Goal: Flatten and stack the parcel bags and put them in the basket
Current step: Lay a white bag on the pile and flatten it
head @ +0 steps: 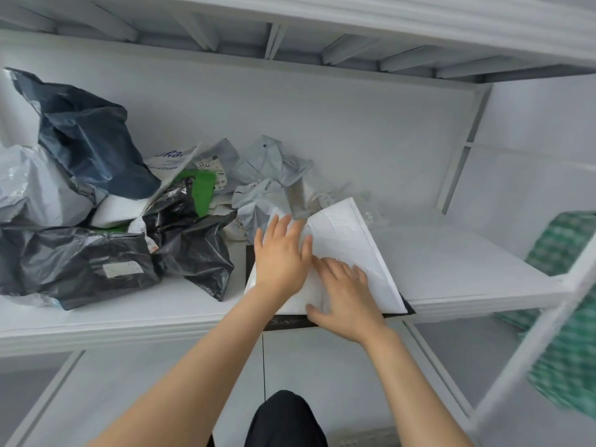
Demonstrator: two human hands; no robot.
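In the head view, a white parcel bag (350,237) is pressed flat near the front edge of the shelf (458,269) by the left hand (280,254) and the right hand (345,296). The fingers are held straight and released. A dark bag (250,253) is laid beneath it. Crumpled bags (122,221) are heaped to the left.

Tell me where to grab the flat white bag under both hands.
Take the white bag by its near right corner, coming from the shelf front. It lies flat and thin on a black bag, so a top pinch finds nothing; that corner reaches the shelf lip, where fingers could probably slide under.
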